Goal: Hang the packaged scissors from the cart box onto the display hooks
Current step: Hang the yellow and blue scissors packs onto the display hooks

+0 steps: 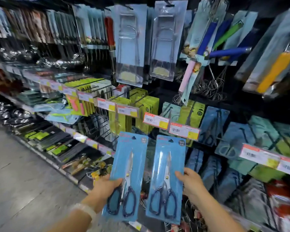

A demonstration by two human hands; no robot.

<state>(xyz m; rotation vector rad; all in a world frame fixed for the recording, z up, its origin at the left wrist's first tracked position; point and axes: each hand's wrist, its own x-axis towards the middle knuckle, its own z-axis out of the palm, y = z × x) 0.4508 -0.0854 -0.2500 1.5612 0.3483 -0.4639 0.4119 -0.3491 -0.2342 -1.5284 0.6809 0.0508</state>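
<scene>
— So, nearest first: what does each hand have?

— The left hand (pixel 105 186) grips the left scissors pack (pixel 126 176) at its lower edge, thumb across the front beside the handles. The right hand (pixel 192 183) holds the right scissors pack (pixel 167 180) by its right edge, fingers curled behind the card. Both packs stand upright, side by side, long axis vertical, handles down, hang holes at the top.

— And the hooks?

— Up and beyond the packs. Each hang hole sits well above its grip, so I judge the next move a lift and a push forward onto a hook. The blue scissor cards (pixel 213 126) hanging to the upper right lie nearer the right hand. I cannot tell which hook is meant.

— Any writing?

— Price tags (pixel 156 121) line the shelf rail, red and yellow with barcodes, too blurred to read. The packs' own print is unreadable too. The cart box is out of view.
</scene>
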